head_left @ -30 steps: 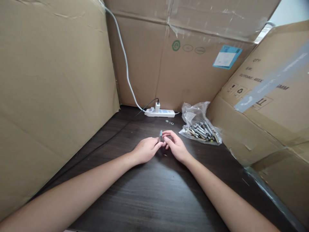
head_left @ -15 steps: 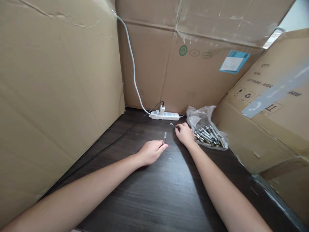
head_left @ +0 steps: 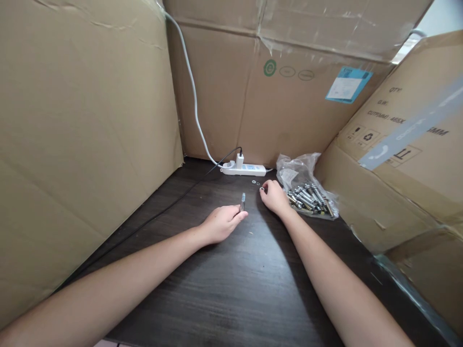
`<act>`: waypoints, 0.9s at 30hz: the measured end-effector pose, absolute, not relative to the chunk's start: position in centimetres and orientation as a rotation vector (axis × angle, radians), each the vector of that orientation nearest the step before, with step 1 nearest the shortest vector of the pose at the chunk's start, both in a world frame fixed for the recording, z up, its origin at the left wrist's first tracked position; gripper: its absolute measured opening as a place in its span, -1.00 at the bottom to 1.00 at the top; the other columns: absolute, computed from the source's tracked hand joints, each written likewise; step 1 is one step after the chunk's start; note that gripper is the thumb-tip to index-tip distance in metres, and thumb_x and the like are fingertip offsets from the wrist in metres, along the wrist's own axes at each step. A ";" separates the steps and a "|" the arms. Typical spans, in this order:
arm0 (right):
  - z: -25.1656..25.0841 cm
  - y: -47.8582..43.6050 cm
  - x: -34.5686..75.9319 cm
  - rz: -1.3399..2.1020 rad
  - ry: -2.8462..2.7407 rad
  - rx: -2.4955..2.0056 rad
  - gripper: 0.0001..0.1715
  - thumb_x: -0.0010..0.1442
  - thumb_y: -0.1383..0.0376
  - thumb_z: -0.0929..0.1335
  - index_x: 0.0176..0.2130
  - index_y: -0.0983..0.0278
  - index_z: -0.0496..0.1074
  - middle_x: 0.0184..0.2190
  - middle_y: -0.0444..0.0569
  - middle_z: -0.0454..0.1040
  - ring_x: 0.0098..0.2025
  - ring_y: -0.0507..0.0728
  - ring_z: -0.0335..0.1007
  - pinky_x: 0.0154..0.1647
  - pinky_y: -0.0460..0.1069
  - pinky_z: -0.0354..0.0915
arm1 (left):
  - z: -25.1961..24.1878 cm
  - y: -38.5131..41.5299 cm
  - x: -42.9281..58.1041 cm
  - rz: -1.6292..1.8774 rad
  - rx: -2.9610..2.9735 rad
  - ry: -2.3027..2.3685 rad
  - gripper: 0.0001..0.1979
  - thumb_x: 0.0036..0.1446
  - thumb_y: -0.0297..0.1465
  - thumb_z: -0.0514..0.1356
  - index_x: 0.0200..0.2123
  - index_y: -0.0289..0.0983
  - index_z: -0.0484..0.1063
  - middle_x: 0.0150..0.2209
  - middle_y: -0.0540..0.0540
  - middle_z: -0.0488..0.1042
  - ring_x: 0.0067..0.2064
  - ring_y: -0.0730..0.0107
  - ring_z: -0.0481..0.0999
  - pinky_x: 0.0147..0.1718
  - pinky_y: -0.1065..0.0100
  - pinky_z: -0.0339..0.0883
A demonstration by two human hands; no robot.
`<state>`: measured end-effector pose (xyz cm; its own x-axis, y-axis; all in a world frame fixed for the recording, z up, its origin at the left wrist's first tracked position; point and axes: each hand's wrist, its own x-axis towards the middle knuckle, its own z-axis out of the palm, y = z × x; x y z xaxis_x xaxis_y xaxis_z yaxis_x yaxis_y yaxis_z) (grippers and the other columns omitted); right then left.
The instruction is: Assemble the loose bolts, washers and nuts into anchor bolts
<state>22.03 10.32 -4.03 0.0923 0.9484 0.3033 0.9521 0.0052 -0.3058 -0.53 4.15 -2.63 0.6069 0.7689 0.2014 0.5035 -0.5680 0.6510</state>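
Observation:
My left hand point(head_left: 221, 223) rests on the dark wooden table point(head_left: 231, 289) and pinches a small metal bolt point(head_left: 242, 201) that stands upright between thumb and fingers. Farther back, my right hand point(head_left: 275, 196) has its fingertips closed on a small metal washer point(head_left: 262, 190). Another washer point(head_left: 253, 182) lies loose on the table just beyond it. A clear plastic bag of metal anchor bolts point(head_left: 307, 195) lies right beside my right hand.
A white power strip point(head_left: 243, 169) with a plugged charger and a white cable point(head_left: 191, 91) lies at the back. A black cord point(head_left: 166, 209) runs across the table's left. Large cardboard boxes point(head_left: 83, 135) wall the table on the left, back and right.
My right hand left the bolt, reached back to the loose washers near the power strip and closed on one. The left hand kept holding the bolt upright.

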 end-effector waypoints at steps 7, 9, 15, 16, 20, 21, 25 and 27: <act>-0.2 9.5 20.9 0.322 -2.016 -1.688 -0.82 0.18 0.26 0.28 -0.30 0.29 0.45 -0.36 -0.07 0.49 -0.31 0.06 0.39 -0.24 -0.07 0.28 | -2.3 4.0 -0.5 0.631 2.272 1.014 -0.64 0.30 -0.18 -0.08 -0.46 -0.26 0.22 -0.45 0.02 0.38 -0.41 0.42 0.32 -0.40 0.41 0.07; 1.8 8.7 20.2 0.590 -2.080 -1.484 -0.73 0.19 0.17 0.28 -0.30 0.31 0.46 -0.40 -0.09 0.49 -0.35 0.05 0.38 -0.30 -0.08 0.29 | -2.3 4.1 -0.4 0.635 2.266 1.012 -0.65 0.30 -0.19 -0.08 -0.45 -0.26 0.24 -0.42 0.00 0.40 -0.38 0.39 0.35 -0.39 0.40 0.09; 6.0 5.8 18.2 0.749 -2.243 -1.271 -0.71 0.20 0.20 0.27 -0.30 0.31 0.52 -0.37 -0.07 0.53 -0.33 0.06 0.39 -0.28 -0.06 0.27 | -2.6 4.3 -0.5 0.649 2.267 0.989 -0.64 0.29 -0.17 -0.09 -0.43 -0.26 0.25 -0.42 -0.01 0.40 -0.37 0.36 0.36 -0.38 0.39 0.11; 6.3 5.5 18.0 0.708 -2.272 -1.297 -0.71 0.20 0.21 0.27 -0.30 0.30 0.53 -0.36 -0.07 0.54 -0.32 0.06 0.39 -0.28 -0.06 0.26 | -2.6 4.3 -0.5 0.651 2.272 0.987 -0.64 0.29 -0.16 -0.09 -0.44 -0.26 0.24 -0.43 -0.01 0.39 -0.38 0.36 0.35 -0.39 0.39 0.11; 6.9 5.0 18.1 0.663 -2.331 -1.358 -0.73 0.19 0.24 0.29 -0.28 0.28 0.57 -0.31 -0.06 0.58 -0.27 0.09 0.44 -0.26 -0.05 0.28 | -2.6 4.3 -0.5 0.656 2.276 0.985 -0.62 0.29 -0.15 -0.09 -0.45 -0.26 0.25 -0.45 0.00 0.37 -0.40 0.37 0.33 -0.40 0.39 0.09; 7.0 4.9 18.2 0.672 -2.333 -1.366 -0.73 0.19 0.24 0.30 -0.27 0.27 0.57 -0.30 -0.06 0.59 -0.26 0.10 0.45 -0.25 -0.05 0.29 | -2.6 4.3 -0.5 0.656 2.270 0.988 -0.62 0.29 -0.15 -0.08 -0.46 -0.26 0.25 -0.46 0.00 0.37 -0.41 0.38 0.33 -0.41 0.39 0.09; 7.2 4.8 18.2 0.754 -2.304 -1.337 -0.72 0.18 0.24 0.31 -0.17 0.24 0.57 -0.22 -0.07 0.59 -0.20 0.11 0.47 -0.17 -0.03 0.32 | -2.5 4.3 -0.5 0.661 2.232 1.006 -0.61 0.28 -0.16 -0.07 -0.50 -0.27 0.23 -0.50 0.02 0.33 -0.44 0.41 0.29 -0.44 0.39 0.05; 7.3 4.7 18.2 0.819 -2.281 -1.305 -0.70 0.19 0.23 0.32 -0.12 0.24 0.55 -0.20 -0.06 0.58 -0.19 0.11 0.46 -0.14 -0.02 0.33 | -2.6 4.3 -0.5 0.674 2.213 1.017 -0.60 0.28 -0.16 -0.06 -0.52 -0.27 0.23 -0.52 0.03 0.32 -0.46 0.42 0.27 -0.46 0.39 0.04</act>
<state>18.22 4.70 7.26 -0.4924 0.8693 0.0428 0.6436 0.3968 -0.6544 -0.47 4.30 -2.55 0.5764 0.7943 0.1920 0.4865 -0.5224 0.7003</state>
